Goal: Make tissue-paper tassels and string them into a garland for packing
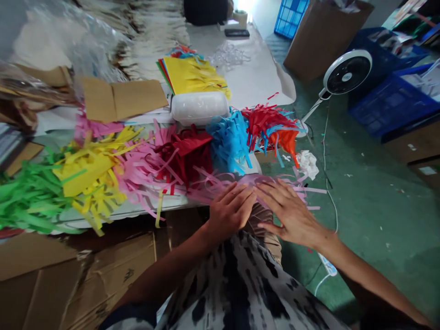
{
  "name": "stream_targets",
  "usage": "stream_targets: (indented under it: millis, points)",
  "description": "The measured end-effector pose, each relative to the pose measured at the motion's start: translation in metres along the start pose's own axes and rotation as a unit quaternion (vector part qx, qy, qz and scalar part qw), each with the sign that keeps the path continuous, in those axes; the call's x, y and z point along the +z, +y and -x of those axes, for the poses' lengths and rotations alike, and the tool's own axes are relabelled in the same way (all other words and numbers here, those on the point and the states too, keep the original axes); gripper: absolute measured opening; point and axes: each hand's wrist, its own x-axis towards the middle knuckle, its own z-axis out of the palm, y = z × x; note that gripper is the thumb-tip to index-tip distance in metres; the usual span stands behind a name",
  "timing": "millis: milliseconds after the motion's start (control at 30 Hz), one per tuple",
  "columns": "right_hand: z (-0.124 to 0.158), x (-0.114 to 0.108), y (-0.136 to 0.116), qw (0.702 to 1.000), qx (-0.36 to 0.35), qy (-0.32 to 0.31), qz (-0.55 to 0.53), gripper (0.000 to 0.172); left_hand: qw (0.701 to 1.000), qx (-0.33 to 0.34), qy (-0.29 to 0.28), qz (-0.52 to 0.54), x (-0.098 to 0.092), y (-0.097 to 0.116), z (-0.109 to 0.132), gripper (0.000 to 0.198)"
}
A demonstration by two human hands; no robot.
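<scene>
A pink fringed tissue-paper strip [211,188] lies along the table's front edge, its loose cut ends spreading to both sides. My left hand [232,207] rests on it, palm down, fingers stretched out side by side. Beside it, my right hand [290,208] presses on the same paper with the fingers flat and the thumb held apart. The fingertips of both hands nearly meet, and whatever lies beneath the palms is hidden. Just behind are a dark red fringed bundle [190,153] and a light blue fringed bundle [228,142].
Pink, yellow [87,172] and green [30,192] fringed bundles lie leftward. Red fringes [268,121] and an orange bundle [285,140] are at right. Behind stand a white plastic-wrapped roll [200,106], yellow sheets [192,75] and cardboard [123,98]. A fan [348,75] stands on the floor.
</scene>
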Motion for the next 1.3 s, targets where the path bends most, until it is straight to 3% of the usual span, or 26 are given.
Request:
stream_targets:
  millis: [100,200,367,600,767,867,1033,1100,1167,1233,1300]
  points:
    - [0.005,0.022,-0.002,0.997,0.018,0.059,0.04,0.053,1.0,0.006,-0.03,-0.006,-0.001,0.0,0.003,0.031]
    - [0.006,0.033,0.005,0.995,-0.003,0.081,0.062,0.043,0.998,0.029,-0.05,-0.022,0.001,-0.001,0.008,0.027]
    - [0.006,0.022,0.011,0.994,-0.031,0.101,0.031,0.029,0.998,0.034,-0.046,0.005,0.001,0.002,0.006,0.019]
    - [0.007,0.015,0.013,0.996,-0.014,0.086,0.005,0.02,0.994,0.005,-0.109,-0.012,-0.008,-0.009,0.0,0.021]
    - [0.002,0.024,0.011,0.995,-0.004,0.095,0.003,0.016,0.982,0.004,-0.173,-0.069,-0.037,-0.038,-0.008,0.021]
    - [-0.003,0.026,0.007,0.996,0.002,0.091,-0.003,0.014,0.972,-0.073,-0.191,-0.113,-0.062,-0.061,-0.008,0.024]
    - [-0.006,0.022,0.004,0.994,0.008,0.111,-0.006,0.012,0.949,-0.196,-0.147,-0.199,-0.116,-0.096,-0.006,0.027]
    - [-0.007,0.021,0.002,0.994,0.012,0.113,0.007,0.012,0.952,-0.205,-0.146,-0.174,-0.133,-0.093,-0.009,0.051]
    - [-0.008,0.021,0.0,0.994,0.009,0.107,0.028,0.012,0.967,-0.174,-0.155,-0.104,-0.137,-0.074,-0.016,0.077]
    - [-0.01,0.02,-0.003,0.994,-0.003,0.102,0.047,0.015,0.979,-0.117,-0.156,-0.054,-0.123,-0.046,-0.024,0.078]
    - [-0.011,0.019,-0.007,0.993,-0.016,0.101,0.063,0.017,0.98,-0.036,-0.197,-0.005,-0.095,-0.02,-0.029,0.068]
